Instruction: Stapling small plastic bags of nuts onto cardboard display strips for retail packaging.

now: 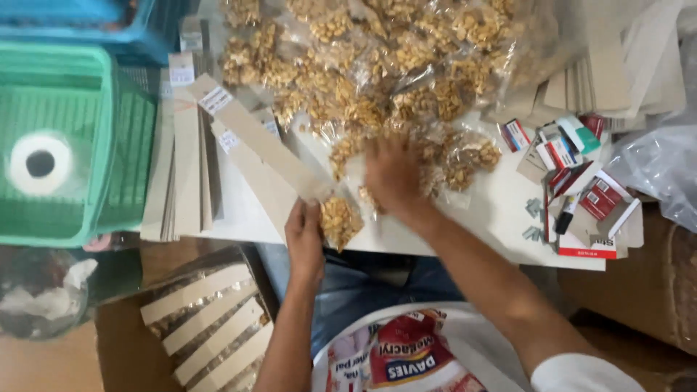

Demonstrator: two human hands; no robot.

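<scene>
Bare forearms, white sleeve (581, 374) (right), jeans (363, 290).

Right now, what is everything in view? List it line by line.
walnut packets: many, clear bags of tan nuts, heaped at the table's far side
small packet: one, clear, at the table's near edge
cardboard strips: several, beige, centre left
green basket: one, far left, a white tape roll inside
staple boxes: several, red and white, right
black marker: one, right
finished packets: a few, in a carton below the table
table: one, white
left hand: grip shut on the small packet
right hand: blurred, on the heap
</scene>
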